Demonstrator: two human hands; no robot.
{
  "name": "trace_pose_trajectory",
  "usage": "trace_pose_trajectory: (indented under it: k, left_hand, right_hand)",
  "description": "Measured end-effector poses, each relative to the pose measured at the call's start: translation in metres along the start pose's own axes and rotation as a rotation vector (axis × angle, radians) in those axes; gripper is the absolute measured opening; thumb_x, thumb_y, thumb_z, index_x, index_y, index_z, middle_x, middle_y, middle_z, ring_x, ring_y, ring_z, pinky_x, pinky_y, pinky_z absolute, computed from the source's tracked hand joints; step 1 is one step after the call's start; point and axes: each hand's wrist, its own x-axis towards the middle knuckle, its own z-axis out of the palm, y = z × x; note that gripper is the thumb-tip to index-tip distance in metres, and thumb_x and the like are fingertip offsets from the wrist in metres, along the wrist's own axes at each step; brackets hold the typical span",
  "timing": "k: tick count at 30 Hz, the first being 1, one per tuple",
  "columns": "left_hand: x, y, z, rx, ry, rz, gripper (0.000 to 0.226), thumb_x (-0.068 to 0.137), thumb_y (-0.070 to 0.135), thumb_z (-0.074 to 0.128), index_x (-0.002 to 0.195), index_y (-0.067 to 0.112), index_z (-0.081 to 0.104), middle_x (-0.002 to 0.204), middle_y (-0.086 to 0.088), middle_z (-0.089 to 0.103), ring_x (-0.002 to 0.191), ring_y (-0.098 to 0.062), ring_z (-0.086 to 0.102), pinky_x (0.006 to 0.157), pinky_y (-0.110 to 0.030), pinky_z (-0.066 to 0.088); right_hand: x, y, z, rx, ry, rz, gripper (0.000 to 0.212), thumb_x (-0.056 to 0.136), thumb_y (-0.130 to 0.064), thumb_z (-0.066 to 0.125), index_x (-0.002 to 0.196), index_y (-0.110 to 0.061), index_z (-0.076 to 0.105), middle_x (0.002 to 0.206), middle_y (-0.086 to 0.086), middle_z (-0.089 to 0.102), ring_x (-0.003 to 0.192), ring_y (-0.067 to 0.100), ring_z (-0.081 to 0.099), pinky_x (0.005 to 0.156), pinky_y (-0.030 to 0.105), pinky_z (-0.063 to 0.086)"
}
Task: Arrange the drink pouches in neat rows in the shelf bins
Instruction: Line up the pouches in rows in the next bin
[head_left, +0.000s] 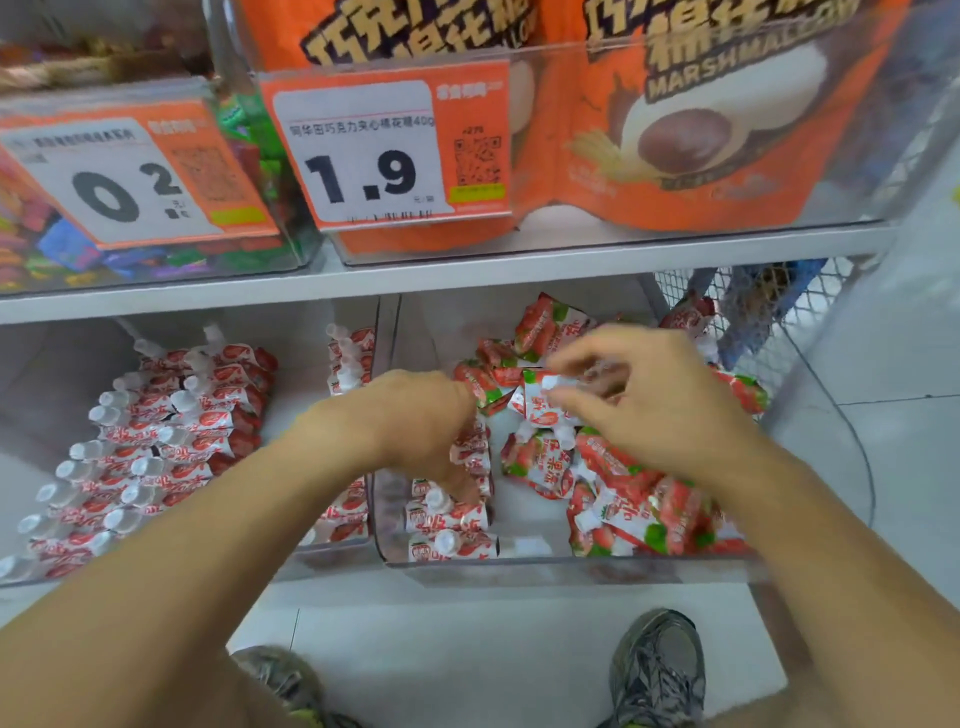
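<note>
head view, near to far: grey shoes (657, 670) on pale floor tiles (519, 644) below the shelf. at the front edge of the right bin (571, 564), a short neat row (451, 519) of pouches along its left wall, left hand (415, 415) reaching down onto it, fingers hidden, grip not clear. right hand (639, 389) above mid-bin, pinching one drink pouch (545, 402) between thumb and fingers. loose pile (639, 499) jumbled across the right side and back corner. left bin (332, 564) lined in tidy rows (156, 441). judged roughly half done: right bin mostly left to sort. beyond, grey shelf edge (467, 270), price tags (374, 156), orange marshmallow bags (675, 104), wire mesh (727, 301) at the far right.
</note>
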Motion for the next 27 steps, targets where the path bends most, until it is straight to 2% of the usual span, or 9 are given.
trace_pose_trajectory:
  k: [2, 5, 8, 12, 15, 18, 21, 24, 27]
  left_hand:
    - [-0.001, -0.001, 0.001, 0.009, -0.003, 0.008, 0.074, 0.063, 0.076, 0.067, 0.114, 0.022, 0.060, 0.107, 0.004, 0.067, 0.095, -0.021, 0.062, 0.078, -0.035, 0.051]
    - [-0.006, -0.002, 0.000, 0.006, 0.025, 0.015, 0.075, 0.065, 0.077, 0.064, 0.121, 0.027, 0.060, 0.112, 0.007, 0.068, 0.097, -0.019, 0.063, 0.083, -0.033, 0.051]
    - [-0.012, -0.003, 0.006, -0.008, 0.145, 0.032, 0.073, 0.069, 0.076, 0.060, 0.124, 0.028, 0.060, 0.105, 0.008, 0.070, 0.095, -0.017, 0.062, 0.091, -0.031, 0.043]
    - [-0.021, -0.006, 0.018, -0.063, 0.244, 0.044, 0.085, 0.063, 0.091, 0.034, 0.118, 0.031, 0.062, 0.089, 0.010, 0.072, 0.097, -0.010, 0.064, 0.117, -0.030, 0.014]
    - [-0.029, -0.008, 0.027, -0.100, 0.299, 0.048, 0.081, 0.069, 0.087, 0.027, 0.118, 0.032, 0.060, 0.086, 0.010, 0.074, 0.098, -0.006, 0.066, 0.119, -0.030, -0.001]
    - [-0.033, -0.006, 0.033, -0.111, 0.422, 0.063, 0.058, 0.079, 0.072, 0.047, 0.109, 0.027, 0.068, 0.093, 0.008, 0.073, 0.098, -0.014, 0.065, 0.119, -0.042, 0.019]
    - [-0.044, -0.001, 0.041, -0.247, 0.551, 0.058, 0.049, 0.082, 0.060, 0.058, 0.111, 0.022, 0.067, 0.112, 0.001, 0.067, 0.117, -0.023, 0.055, 0.113, -0.047, 0.030]
    - [-0.063, 0.000, 0.062, -0.493, 0.684, -0.051, 0.059, 0.083, 0.048, 0.067, 0.133, 0.021, 0.051, 0.150, -0.004, 0.033, 0.145, -0.021, 0.021, 0.117, -0.034, 0.021]
    - [-0.077, 0.002, 0.072, -0.771, 0.704, -0.250, 0.078, 0.079, 0.037, 0.072, 0.145, 0.022, 0.032, 0.151, 0.005, 0.027, 0.138, -0.008, 0.030, 0.108, -0.007, 0.020]
  right_hand:
    - [0.006, 0.015, -0.012, -0.339, -0.034, 0.083, 0.065, 0.075, -0.048, 0.081, 0.134, -0.031, 0.058, 0.123, 0.003, 0.061, 0.115, 0.020, 0.055, 0.102, 0.038, 0.045]
    - [0.010, 0.027, -0.014, -0.603, -0.237, 0.193, 0.078, 0.073, -0.065, 0.073, 0.140, -0.034, 0.051, 0.132, 0.003, 0.057, 0.124, 0.028, 0.046, 0.106, 0.043, 0.036]
    - [0.011, 0.026, -0.015, -0.520, -0.164, 0.124, 0.059, 0.082, -0.056, 0.071, 0.133, -0.030, 0.059, 0.124, 0.001, 0.066, 0.117, 0.026, 0.057, 0.099, 0.039, 0.044]
    - [0.015, 0.012, -0.006, -0.099, 0.078, 0.028, 0.037, 0.095, -0.048, 0.057, 0.114, -0.018, 0.066, 0.080, -0.007, 0.071, 0.073, 0.010, 0.067, 0.067, 0.029, 0.050]
    - [0.028, -0.005, 0.024, 0.087, 0.002, 0.026, 0.042, 0.099, -0.035, 0.056, 0.137, -0.017, 0.049, 0.104, -0.009, 0.066, 0.091, -0.001, 0.058, 0.084, 0.019, 0.044]
    - [0.045, -0.008, 0.061, 0.169, -0.171, 0.034, 0.041, 0.096, -0.022, 0.061, 0.136, -0.021, 0.050, 0.125, -0.001, 0.062, 0.110, 0.013, 0.060, 0.097, 0.032, 0.050]
    - [0.063, -0.006, 0.084, 0.017, -0.266, 0.034, 0.039, 0.087, -0.012, 0.069, 0.121, -0.026, 0.056, 0.118, -0.001, 0.064, 0.101, 0.017, 0.061, 0.086, 0.033, 0.052]
    - [0.077, -0.010, 0.087, -0.183, -0.356, 0.007, 0.042, 0.082, -0.020, 0.073, 0.118, -0.023, 0.053, 0.112, 0.001, 0.064, 0.096, 0.021, 0.062, 0.071, 0.026, 0.042]
    - [0.088, -0.018, 0.086, -0.340, -0.414, -0.029, 0.059, 0.089, -0.038, 0.070, 0.140, -0.020, 0.046, 0.134, 0.005, 0.059, 0.118, 0.026, 0.059, 0.087, 0.031, 0.048]
